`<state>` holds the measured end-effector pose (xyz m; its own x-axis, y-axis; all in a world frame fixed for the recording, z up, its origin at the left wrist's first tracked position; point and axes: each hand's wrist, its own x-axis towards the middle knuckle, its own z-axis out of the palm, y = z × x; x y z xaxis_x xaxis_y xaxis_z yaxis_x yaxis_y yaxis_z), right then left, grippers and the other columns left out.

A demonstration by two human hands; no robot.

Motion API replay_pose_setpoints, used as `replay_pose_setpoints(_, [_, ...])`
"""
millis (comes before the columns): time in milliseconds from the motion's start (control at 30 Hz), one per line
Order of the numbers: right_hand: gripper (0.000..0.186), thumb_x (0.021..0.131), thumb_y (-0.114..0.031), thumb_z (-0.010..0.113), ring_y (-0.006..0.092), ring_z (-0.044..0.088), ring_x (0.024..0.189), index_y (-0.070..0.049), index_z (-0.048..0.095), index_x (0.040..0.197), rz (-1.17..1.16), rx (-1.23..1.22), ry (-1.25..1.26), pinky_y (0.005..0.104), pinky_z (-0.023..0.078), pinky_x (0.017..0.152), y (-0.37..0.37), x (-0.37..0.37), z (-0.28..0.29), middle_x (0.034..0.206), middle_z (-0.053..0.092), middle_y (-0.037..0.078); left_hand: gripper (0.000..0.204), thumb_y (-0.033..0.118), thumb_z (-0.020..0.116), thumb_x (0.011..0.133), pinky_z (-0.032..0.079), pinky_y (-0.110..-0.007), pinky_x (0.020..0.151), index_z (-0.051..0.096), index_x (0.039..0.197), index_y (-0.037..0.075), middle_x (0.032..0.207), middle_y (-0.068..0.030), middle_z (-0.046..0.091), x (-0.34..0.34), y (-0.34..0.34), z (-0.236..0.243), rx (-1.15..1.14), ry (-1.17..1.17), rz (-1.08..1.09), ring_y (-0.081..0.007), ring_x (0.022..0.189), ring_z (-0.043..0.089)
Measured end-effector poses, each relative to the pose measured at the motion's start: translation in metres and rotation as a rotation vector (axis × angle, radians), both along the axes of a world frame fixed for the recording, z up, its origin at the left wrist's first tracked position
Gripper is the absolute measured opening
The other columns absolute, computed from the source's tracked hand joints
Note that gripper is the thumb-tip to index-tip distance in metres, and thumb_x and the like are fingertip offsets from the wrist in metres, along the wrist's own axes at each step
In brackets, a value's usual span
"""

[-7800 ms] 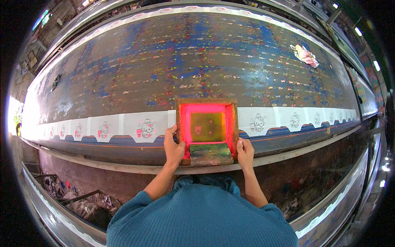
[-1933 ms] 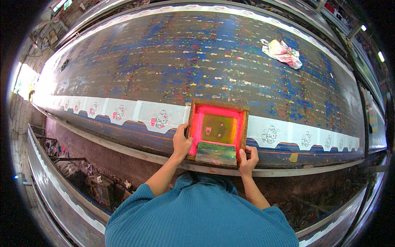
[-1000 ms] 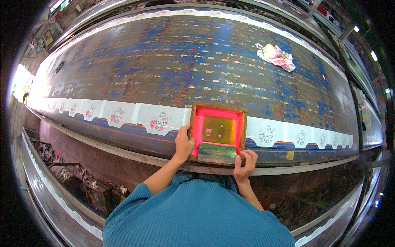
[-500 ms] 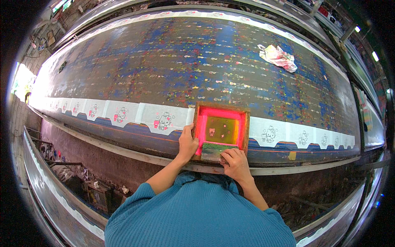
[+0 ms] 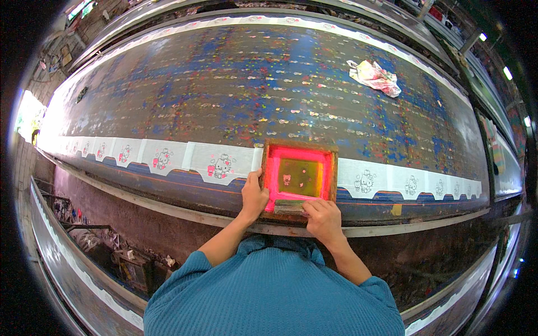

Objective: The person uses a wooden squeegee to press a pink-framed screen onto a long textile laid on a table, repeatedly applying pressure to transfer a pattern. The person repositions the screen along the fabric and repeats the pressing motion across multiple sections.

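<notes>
Left head-worn fisheye view, facing down and forward over the wearer's blue top [image 5: 274, 291], left hand [image 5: 255, 197] and right hand [image 5: 325, 220] at close range, long table [image 5: 185, 106] stretching beyond, edges bowed toward rim

The square wooden frame [image 5: 334, 178] partly hides the white printed strip [image 5: 244, 158], the right hand [image 5: 324, 218] the flat stained scraper [image 5: 290, 208]; the ribbed blue shirt [image 5: 272, 291] is cropped below.

long table [image 5: 213, 84]: dark top, blue/red/yellow paint spots | near edge: white printed strip [image 5: 244, 159], wooden frame [image 5: 300, 144] across it | far edge: second strip [image 5: 269, 20] | far right: crumpled stained cloth [image 5: 374, 78]
</notes>
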<state>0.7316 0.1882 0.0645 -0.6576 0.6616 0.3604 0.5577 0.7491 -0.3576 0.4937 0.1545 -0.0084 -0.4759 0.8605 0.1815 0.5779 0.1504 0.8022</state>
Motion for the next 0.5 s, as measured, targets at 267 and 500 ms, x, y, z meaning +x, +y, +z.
replay_pose_setpoints(267, [0.018,0.075,-0.008,0.064,0.0250,0.067,0.092,-0.008,0.067,0.093,-0.030,0.240,0.061,0.0423,0.051,0.079,0.057,-0.028,-0.027,0.100,0.070,0.006,0.052,-0.007,0.059,0.075,0.050,-0.048,0.096,0.053,0.126,-0.005,0.118,-0.0262,0.060,-0.001,0.000,0.000,0.055,0.041,-0.018,-0.0453,0.112,0.059])
replay_pose_setpoints(500, [0.015,0.078,-0.011,0.069,0.0280,0.068,0.090,-0.010,0.069,0.093,-0.049,0.053,0.012,0.0442,0.051,0.078,0.134,-0.049,-0.013,0.096,0.071,0.006,0.052,-0.008,0.057,0.075,0.049,-0.047,0.097,0.052,0.127,-0.006,0.120,-0.0262,0.059,-0.001,0.001,0.001,0.017,0.019,-0.020,-0.0453,0.115,0.058])
